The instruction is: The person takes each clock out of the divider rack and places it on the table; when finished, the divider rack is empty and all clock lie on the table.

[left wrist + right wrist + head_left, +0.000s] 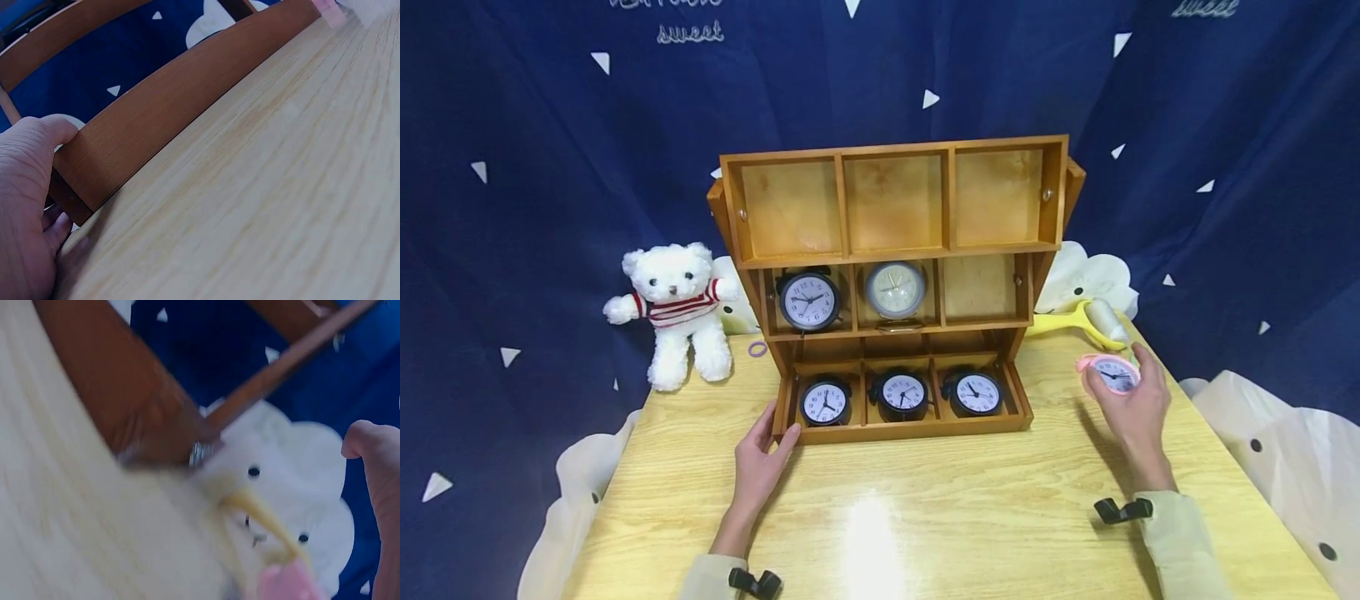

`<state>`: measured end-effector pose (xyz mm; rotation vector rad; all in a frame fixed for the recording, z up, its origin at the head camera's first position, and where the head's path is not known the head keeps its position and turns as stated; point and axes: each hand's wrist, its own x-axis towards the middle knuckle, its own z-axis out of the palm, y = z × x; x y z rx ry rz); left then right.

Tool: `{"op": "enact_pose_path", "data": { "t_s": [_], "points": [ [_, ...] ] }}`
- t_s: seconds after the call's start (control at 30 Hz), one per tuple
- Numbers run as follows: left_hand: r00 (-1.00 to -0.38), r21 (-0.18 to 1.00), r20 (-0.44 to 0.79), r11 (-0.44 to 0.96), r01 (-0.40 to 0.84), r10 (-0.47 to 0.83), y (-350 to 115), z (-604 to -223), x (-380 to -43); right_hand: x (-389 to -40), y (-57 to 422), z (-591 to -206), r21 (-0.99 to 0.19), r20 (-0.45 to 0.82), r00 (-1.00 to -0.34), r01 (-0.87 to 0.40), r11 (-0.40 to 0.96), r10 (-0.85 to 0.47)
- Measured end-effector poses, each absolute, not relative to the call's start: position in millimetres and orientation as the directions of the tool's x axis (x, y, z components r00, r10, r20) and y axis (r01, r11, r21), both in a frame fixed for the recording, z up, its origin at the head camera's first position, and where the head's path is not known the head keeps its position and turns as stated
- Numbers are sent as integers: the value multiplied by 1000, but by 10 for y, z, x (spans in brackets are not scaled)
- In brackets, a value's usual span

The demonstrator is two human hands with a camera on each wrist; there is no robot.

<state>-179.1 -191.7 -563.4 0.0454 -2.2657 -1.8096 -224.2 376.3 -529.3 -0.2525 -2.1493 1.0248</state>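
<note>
A tiered wooden shelf [910, 433] with three rows of three compartments stands on the table. My left hand [757, 467] grips the front left corner of its bottom tier, the thumb over the front board [144, 112] and fingers at the side. To the right of the shelf, my right hand [1138, 408] holds a pink alarm clock [1115, 375], its white dial facing up toward me. In the right wrist view only a blurred pink part [290, 584] of it shows. Black alarm clocks [825, 402] [902, 393] [976, 392] fill the bottom row. The middle row holds a black clock [809, 301] and a grey-blue clock [895, 289].
A yellow-handled lint roller [1105, 321] lies at the table's back right. A white teddy bear [673, 312] in a striped shirt sits at the back left, near a purple ring [757, 348]. Behind hangs a dark blue curtain [880, 75].
</note>
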Motion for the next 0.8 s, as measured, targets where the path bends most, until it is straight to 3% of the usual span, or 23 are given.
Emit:
{"op": "enact_pose_path", "data": {
  "t_s": [0.2, 0.47, 0.8],
  "points": [
    [-970, 965, 170, 226, 129, -172, -1893, -5541, -1739, -2178, 3460, -5045, -723, 582, -706, -224, 653, 403],
    [-964, 967, 178, 218, 134, -196, -1968, -5855, -1882, -2158, 3073, -4742, -669, 669, -699, -417, 616, 253],
    [-961, 960, 197, 235, 149, -195, -1982, -5889, -1882, -2215, 2693, -4554, -592, 731, -678, -581, 558, 69]
  ]
}}
